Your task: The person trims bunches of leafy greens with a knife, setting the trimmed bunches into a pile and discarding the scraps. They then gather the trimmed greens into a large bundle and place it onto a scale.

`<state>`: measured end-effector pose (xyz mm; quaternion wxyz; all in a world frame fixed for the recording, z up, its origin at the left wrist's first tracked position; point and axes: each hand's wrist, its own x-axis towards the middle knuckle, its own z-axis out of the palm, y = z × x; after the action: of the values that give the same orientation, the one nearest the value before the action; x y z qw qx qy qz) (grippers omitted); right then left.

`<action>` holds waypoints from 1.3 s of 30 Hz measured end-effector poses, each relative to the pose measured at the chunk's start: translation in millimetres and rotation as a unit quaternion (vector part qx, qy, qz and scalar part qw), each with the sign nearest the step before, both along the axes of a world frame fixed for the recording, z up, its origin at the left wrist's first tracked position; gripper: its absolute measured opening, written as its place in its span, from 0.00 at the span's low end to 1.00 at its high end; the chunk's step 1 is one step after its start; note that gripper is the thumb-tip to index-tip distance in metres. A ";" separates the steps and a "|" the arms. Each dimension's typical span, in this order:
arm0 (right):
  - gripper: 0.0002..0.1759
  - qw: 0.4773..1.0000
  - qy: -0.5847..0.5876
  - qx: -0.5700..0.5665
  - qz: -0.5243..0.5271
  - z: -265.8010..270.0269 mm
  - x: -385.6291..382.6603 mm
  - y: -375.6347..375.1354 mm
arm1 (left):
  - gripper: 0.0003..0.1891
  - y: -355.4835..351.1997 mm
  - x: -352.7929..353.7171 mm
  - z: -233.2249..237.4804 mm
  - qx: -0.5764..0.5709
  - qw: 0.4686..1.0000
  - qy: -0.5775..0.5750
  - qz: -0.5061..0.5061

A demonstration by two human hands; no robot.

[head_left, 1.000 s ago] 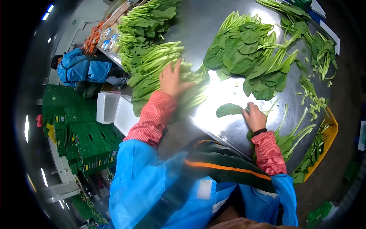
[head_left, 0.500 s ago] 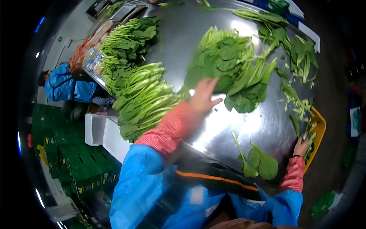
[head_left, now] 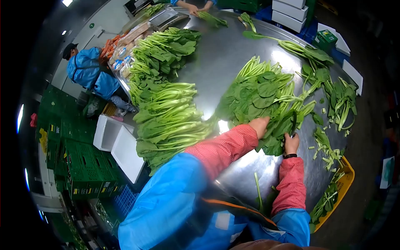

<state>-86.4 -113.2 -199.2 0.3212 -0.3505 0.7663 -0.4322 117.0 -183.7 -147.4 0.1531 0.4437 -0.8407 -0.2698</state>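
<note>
A loose pile of leafy greens (head_left: 262,93) with pale stalks lies on the metal table before me. My left hand (head_left: 260,126) is at the pile's near edge, its fingers curled around leaves and partly hidden by them. Close to its right, my right hand (head_left: 291,144) is closed with the thumb up, against the same leaves. A small dark piece shows at its fingers; I cannot tell what it is. On the left, more greens lie in a neat row (head_left: 175,114), stalks pointing right. A single stalk (head_left: 258,189) rests near my apron.
Cut stalk ends (head_left: 327,152) are scattered at the right, above a yellow crate (head_left: 349,177) holding trimmings. Loose greens (head_left: 339,100) lie along the right edge. Across the table, another person's hands (head_left: 199,9) handle greens. Green crates (head_left: 85,166) and a white foam box (head_left: 106,133) stand left.
My right hand has come from the yellow crate to the pile. My left hand has moved right onto the leaves. The view has shifted, and a co-worker's hands now show at the far side.
</note>
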 end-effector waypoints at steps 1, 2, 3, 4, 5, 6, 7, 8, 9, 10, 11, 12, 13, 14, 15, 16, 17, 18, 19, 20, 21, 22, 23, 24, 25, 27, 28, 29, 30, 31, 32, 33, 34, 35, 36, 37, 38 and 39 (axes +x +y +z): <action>0.13 0.990 -0.137 0.035 0.000 14.7 4.2 0.5 | 0.21 4.1 -0.7 4.5 0.000 1.000 0.011 0.004; 0.11 0.979 -0.205 0.010 -0.024 37.1 12.8 7.2 | 0.18 10.2 -2.7 17.9 0.001 1.000 0.022 0.008; 0.09 0.961 -0.271 -0.014 -0.050 52.4 18.3 17.2 | 0.15 16.5 -5.2 31.8 0.002 0.999 0.032 0.010; 0.09 0.959 -0.275 -0.020 -0.067 52.7 13.8 29.4 | 0.16 23.2 -3.2 43.6 0.021 0.999 0.041 -0.002; 0.09 0.961 -0.268 -0.029 -0.063 55.3 9.5 46.1 | 0.18 32.9 1.7 47.4 0.025 0.999 0.043 -0.015; 0.09 0.963 -0.267 -0.011 -0.042 60.0 6.1 66.4 | 0.20 46.2 7.5 48.8 0.031 0.998 0.045 -0.033; 0.09 0.964 -0.266 0.007 -0.028 71.6 5.1 86.7 | 0.22 59.8 13.5 47.6 0.040 0.996 0.047 -0.058; 0.10 0.967 -0.248 0.063 -0.016 84.2 5.0 107.9 | 0.25 71.6 21.7 37.9 0.096 0.992 0.024 -0.084; 0.12 0.964 -0.235 0.122 0.030 85.3 -3.1 128.6 | 0.29 82.4 32.7 28.7 0.152 0.982 -0.002 -0.115; 0.13 0.978 -0.179 0.105 0.031 76.2 -12.7 147.0 | 0.31 95.3 45.0 50.2 0.146 0.982 0.016 -0.123; 0.14 0.988 -0.118 0.091 0.034 59.4 -27.5 161.1 | 0.34 102.8 55.0 71.5 0.139 0.981 0.036 -0.129; 0.18 0.996 0.025 0.082 -0.023 39.4 -48.1 173.3 | 0.35 103.0 60.9 68.3 0.176 0.977 0.034 -0.119; 0.22 0.991 -0.020 0.103 -0.087 64.5 -56.8 170.4 | 0.37 101.6 63.4 64.7 0.210 0.971 0.030 -0.106; 0.24 0.988 0.059 0.077 -0.121 66.6 -70.2 169.0 | 0.36 99.9 61.4 75.0 0.159 0.982 0.024 -0.096; 0.22 0.986 0.086 0.000 -0.143 73.9 -75.6 161.5 | 0.35 97.6 58.5 85.7 0.104 0.991 0.020 -0.081; 0.22 0.967 0.195 -0.107 -0.125 73.0 -77.8 150.7 | 0.34 95.0 59.1 79.9 0.039 0.997 0.017 -0.059; 0.25 0.984 0.143 -0.007 -0.108 92.7 -73.9 137.9 | 0.33 93.1 57.8 74.6 -0.028 0.999 0.014 -0.034; 0.27 0.983 0.151 -0.009 -0.104 83.0 -72.5 123.1 | 0.29 90.3 50.4 80.4 -0.056 0.996 0.061 -0.023; 0.29 0.981 0.179 -0.021 -0.077 77.6 -68.1 107.5 | 0.27 89.0 43.7 81.4 -0.035 0.996 0.076 -0.026; 0.33 0.979 0.193 0.014 -0.063 79.9 -59.5 91.2 | 0.26 88.9 36.3 81.7 -0.015 0.995 0.091 -0.027; 0.36 0.968 0.236 0.058 -0.059 75.9 -51.9 76.9 | 0.25 89.6 29.0 82.6 0.004 0.994 0.106 -0.027; 0.36 0.962 0.252 0.099 -0.043 62.0 -51.0 64.2 | 0.20 92.1 19.9 87.5 0.030 0.994 0.104 -0.022; 0.31 0.959 0.257 0.116 -0.028 52.1 -48.4 57.3 | 0.20 94.8 11.9 89.2 0.070 0.989 0.127 -0.023; 0.28 0.967 0.234 0.095 -0.032 34.9 -47.8 54.6 | 0.20 95.8 4.3 90.5 0.108 0.983 0.149 -0.023; 0.25 0.974 0.212 0.075 -0.035 30.3 -45.2 51.4 | 0.19 95.0 -1.7 91.2 0.146 0.974 0.171 -0.024; 0.18 0.990 0.136 -0.006 -0.047 35.8 -39.5 61.9 | 0.19 89.3 -11.9 85.4 0.173 0.967 0.189 -0.004; 0.17 0.993 0.101 -0.028 -0.049 50.4 -33.5 71.9 | 0.19 84.8 -19.7 84.5 0.190 0.959 0.211 0.008; 0.16 0.995 0.065 -0.050 -0.051 65.7 -27.3 82.4 | 0.20 79.5 -28.8 82.9 0.207 0.950 0.233 0.019; 0.15 0.994 0.041 -0.081 -0.055 80.2 -18.9 93.3 | 0.24 72.2 -37.6 67.3 0.174 0.957 0.231 0.004; 0.15 0.994 0.006 -0.098 -0.054 94.5 -10.7 104.1 | 0.25 70.6 -49.9 67.9 0.200 0.950 0.240 0.008; 0.16 0.995 0.004 -0.088 -0.041 116.6 -2.4 114.1 | 0.26 71.5 -63.2 70.2 0.225 0.942 0.249 0.011; 0.17 0.997 0.002 -0.077 -0.028 131.7 4.5 123.2 | 0.27 72.5 -75.1 74.1 0.251 0.933 0.257 0.013; 0.18 0.997 0.001 -0.078 -0.017 131.3 8.9 132.3 | 0.29 73.8 -84.7 80.9 0.331 0.904 0.270 0.015; 0.18 0.997 0.001 -0.078 -0.006 130.1 11.9 140.5 | 0.28 74.9 -91.8 77.3 0.357 0.885 0.298 0.003; 0.17 0.992 -0.014 -0.125 0.001 135.2 15.1 147.1 | 0.28 76.2 -98.0 71.4 0.383 0.865 0.325 -0.009; 0.16 0.995 -0.023 -0.099 0.014 143.9 9.8 153.6 | 0.27 80.6 -103.0 82.2 0.410 0.842 0.349 -0.021; 0.15 0.996 -0.032 -0.075 0.025 154.2 1.0 161.5 | 0.28 90.3 -103.4 95.6 0.463 0.823 0.327 0.018; 0.13 0.997 -0.042 -0.050 0.036 158.9 -8.3 168.6 | 0.28 95.3 -102.9 104.6 0.489 0.807 0.331 0.008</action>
<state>-94.7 55.4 -40.3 0.3506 -0.3753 0.7162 -0.4725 14.1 -88.4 -42.7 0.1868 0.3505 -0.4918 -0.7748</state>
